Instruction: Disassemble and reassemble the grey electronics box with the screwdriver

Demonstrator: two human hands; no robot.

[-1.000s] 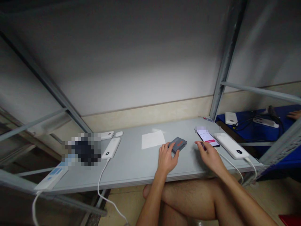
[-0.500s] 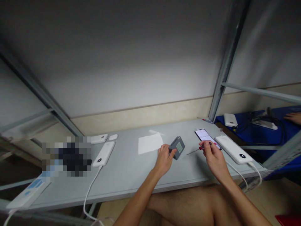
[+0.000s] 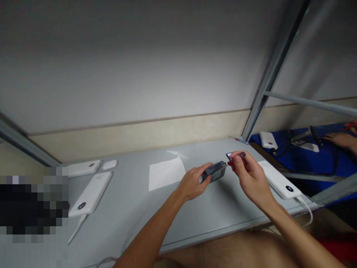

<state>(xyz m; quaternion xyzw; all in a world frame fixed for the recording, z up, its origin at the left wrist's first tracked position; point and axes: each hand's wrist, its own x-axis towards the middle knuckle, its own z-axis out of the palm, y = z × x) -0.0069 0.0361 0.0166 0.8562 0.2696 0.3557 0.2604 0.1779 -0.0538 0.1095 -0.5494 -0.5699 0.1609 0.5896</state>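
Grey device box point(image 3: 217, 172) is grasped by the left hand point(image 3: 194, 183) above the table point(image 3: 195, 219), to the right of white paper point(image 3: 165, 173). The right hand point(image 3: 249, 176) pinches a red-handled screwdriver point(image 3: 230, 163) at the box's right end.

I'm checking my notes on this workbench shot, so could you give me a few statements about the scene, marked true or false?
1. The left hand holds the gray box. True.
2. The right hand is empty. False: it holds a red-handled tool.
3. The white paper lies on the table, farther left than the gray box. True.
4. The phone is in full view. False: the right hand hides most of it.
5. A white cable runs from the near end of the white power bank on the right. True.
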